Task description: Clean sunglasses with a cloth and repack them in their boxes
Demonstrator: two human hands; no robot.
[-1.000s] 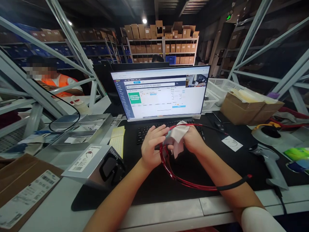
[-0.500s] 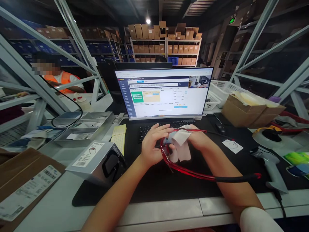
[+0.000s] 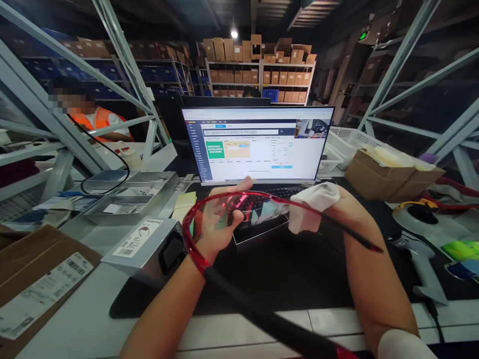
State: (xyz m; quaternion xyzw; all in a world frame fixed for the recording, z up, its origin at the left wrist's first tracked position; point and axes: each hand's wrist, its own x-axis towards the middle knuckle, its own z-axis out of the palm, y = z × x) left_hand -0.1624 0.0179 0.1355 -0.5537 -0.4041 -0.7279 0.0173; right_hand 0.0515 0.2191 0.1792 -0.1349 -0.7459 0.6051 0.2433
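A pair of red-framed glasses (image 3: 191, 245) with clear lenses and dark temples is raised close to me, tilted, one temple reaching toward the lower right. Behind its left lens is my left hand (image 3: 217, 227), seen partly through it. The thumb and fingers there are spread, and I cannot tell whether they touch the frame. My right hand (image 3: 342, 197) grips a white cleaning cloth (image 3: 309, 202), which covers most of its fingers. The cloth meets the glasses at the right side of the frame. Below them lie the keyboard (image 3: 279, 192) and a black desk mat (image 3: 284, 279).
A monitor (image 3: 254, 149) stands ahead. At left are a grey glasses box (image 3: 140, 249), trays (image 3: 129, 207) and a carton (image 3: 41, 279). A barcode scanner (image 3: 421, 264), a tape roll (image 3: 419, 214) and an open carton (image 3: 374, 174) sit at right. A co-worker (image 3: 101, 119) is far left.
The glasses have turned and come nearer to me, spreading leftward across the view. My left hand has moved left and its fingers have parted; my right hand has shifted right with the cloth.
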